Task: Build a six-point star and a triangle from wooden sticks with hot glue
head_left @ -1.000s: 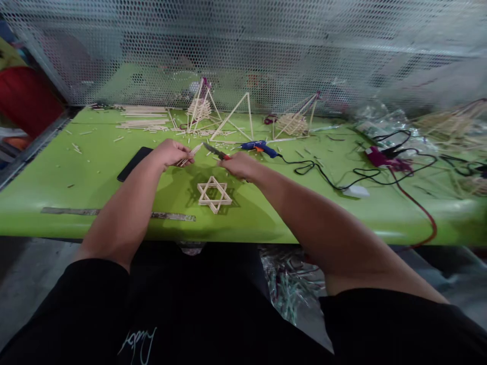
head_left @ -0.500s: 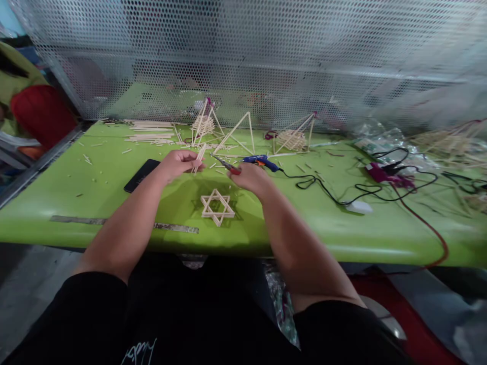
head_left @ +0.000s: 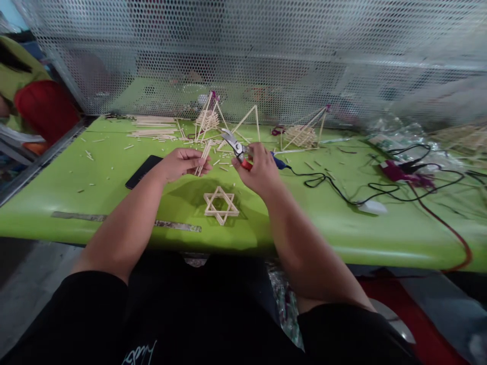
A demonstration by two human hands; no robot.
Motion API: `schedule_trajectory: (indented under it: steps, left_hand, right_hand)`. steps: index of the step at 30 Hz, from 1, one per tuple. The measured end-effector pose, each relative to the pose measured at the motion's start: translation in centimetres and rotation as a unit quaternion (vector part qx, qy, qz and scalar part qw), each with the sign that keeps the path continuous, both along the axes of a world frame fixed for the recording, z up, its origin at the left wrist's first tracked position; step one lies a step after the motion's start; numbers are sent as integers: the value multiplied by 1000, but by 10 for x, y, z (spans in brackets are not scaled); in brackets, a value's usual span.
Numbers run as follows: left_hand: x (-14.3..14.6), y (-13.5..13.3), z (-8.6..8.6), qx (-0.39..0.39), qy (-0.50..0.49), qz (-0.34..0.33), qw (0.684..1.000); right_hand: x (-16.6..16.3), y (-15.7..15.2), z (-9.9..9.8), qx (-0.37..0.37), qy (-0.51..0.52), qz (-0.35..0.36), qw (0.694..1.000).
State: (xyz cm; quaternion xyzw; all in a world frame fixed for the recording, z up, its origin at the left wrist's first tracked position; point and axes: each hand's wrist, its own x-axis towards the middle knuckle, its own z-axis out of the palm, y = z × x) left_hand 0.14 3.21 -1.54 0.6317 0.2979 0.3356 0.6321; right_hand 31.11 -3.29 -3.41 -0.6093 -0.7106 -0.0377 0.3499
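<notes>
My left hand (head_left: 181,163) is closed round a small bundle of thin wooden sticks (head_left: 204,157), held over the green table (head_left: 68,187). My right hand (head_left: 258,171) grips a pair of red-handled cutters (head_left: 236,147), blades raised and pointing up and left, a short way from the sticks. Below and between both hands a six-pointed star made of sticks (head_left: 221,205) lies flat on the table.
A black phone (head_left: 143,171) lies left of my left hand. A metal ruler (head_left: 125,221) runs along the near edge. Stick pyramids (head_left: 243,126), loose sticks (head_left: 152,129), a blue glue gun (head_left: 279,162), black and red cables (head_left: 380,192) and a mesh screen (head_left: 266,56) fill the back.
My right hand has lifted the cutters off the table and tilted the blades upward. My left hand has turned the stick bundle more upright.
</notes>
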Motion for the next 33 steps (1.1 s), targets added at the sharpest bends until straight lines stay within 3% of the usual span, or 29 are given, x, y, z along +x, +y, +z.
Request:
schedule_trajectory:
  steps: [4,10,23,33]
  left_hand:
    - [0,-2,2,-4,4,-8,1000]
    - [0,-2,1,-6,-2,-8,1000]
    - [0,-7,7,5,20,0,1000]
    - [-1,-5,10,37,43,-6,998]
  right_hand:
    - [-2,-2,-2,52,-36,25,998]
    - [-5,-5,1,52,-64,15,996]
    - [-12,-15,14,-11,-82,2,997]
    - [-11,-13,10,-21,-74,2,997]
